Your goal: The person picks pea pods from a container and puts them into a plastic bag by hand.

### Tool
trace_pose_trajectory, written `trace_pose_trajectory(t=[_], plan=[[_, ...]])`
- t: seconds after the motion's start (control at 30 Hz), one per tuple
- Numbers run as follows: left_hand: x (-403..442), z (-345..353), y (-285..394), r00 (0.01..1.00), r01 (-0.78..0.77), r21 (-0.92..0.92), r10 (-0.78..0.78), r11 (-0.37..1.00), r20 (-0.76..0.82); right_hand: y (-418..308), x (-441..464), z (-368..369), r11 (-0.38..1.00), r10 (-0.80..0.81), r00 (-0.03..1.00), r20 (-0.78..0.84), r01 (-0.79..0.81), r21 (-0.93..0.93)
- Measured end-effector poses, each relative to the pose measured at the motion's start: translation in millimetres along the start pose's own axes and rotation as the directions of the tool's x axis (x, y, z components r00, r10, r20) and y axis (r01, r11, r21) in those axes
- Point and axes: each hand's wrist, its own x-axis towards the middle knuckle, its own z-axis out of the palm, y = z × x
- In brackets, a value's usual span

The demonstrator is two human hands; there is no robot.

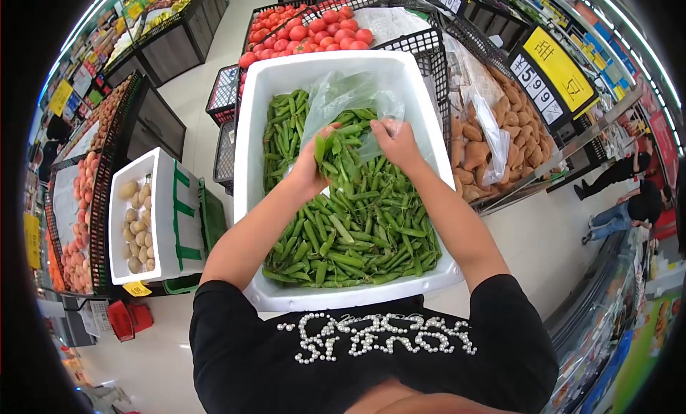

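Note:
A white foam box (247, 164) in front of me is filled with green pea pods (357, 235). Over the pods, near the far end, lies a clear plastic bag (336, 99). My left hand (311, 168) is closed around a few pea pods, some of them sticking up past the fingers. At the bag's right edge, my right hand (397, 142) pinches the thin plastic between thumb and fingers. The bag's mouth is partly hidden by both hands and the pods.
Red tomatoes (314, 35) fill crates beyond the box. To the right are brown potatoes (511, 121) under a yellow price sign (554, 71). Another foam box (166, 221) with round potatoes stands at left. Two people appear at far right.

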Motion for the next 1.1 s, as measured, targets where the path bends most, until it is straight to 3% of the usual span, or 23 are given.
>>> trace_pose_trajectory(t=[0.17,0.3,0.4,0.53,0.6,0.67,0.8,0.87,0.97,1.1], plan=[[21,-24,5,0.988,0.000,-0.123,-0.019,0.992,-0.155,6,-3,8,0.998,-0.003,0.999,-0.051,0.006,0.066],[35,-57,16,0.968,-0.159,-0.140,0.126,0.977,-0.217,-7,-1,4,0.992,-0.111,0.992,-0.055,0.114,0.049],[40,-78,26,0.959,-0.234,-0.289,0.171,0.928,-0.227,-13,-2,2,0.994,-0.107,0.994,0.007,0.107,0.033],[53,-88,21,0.972,-0.173,-0.163,0.142,0.971,-0.189,-17,3,1,0.995,-0.096,0.991,0.093,0.096,0.005],[53,-52,2,0.953,-0.109,-0.081,0.081,0.991,-0.291,1,3,1,0.997,-0.074,0.994,0.077,0.071,0.036],[65,-68,-16,0.991,0.048,0.001,-0.048,0.999,-0.126,12,9,3,0.996,-0.071,0.995,0.064,0.066,0.065],[46,-32,-17,0.968,0.239,0.094,-0.230,0.966,-0.097,-22,11,2,0.979,-0.202,0.974,0.104,0.203,0.001],[45,-32,-18,0.973,0.216,0.116,-0.205,0.969,-0.102,-23,10,10,0.962,-0.274,0.956,0.108,0.273,0.022],[37,-19,-10,0.967,0.085,0.137,-0.049,0.987,-0.250,-24,6,11,0.968,-0.242,0.961,0.130,0.248,-0.034],[47,-41,-3,0.956,0.015,-0.040,-0.026,0.999,-0.291,-23,2,6,0.978,-0.208,0.975,0.083,0.206,0.035]])
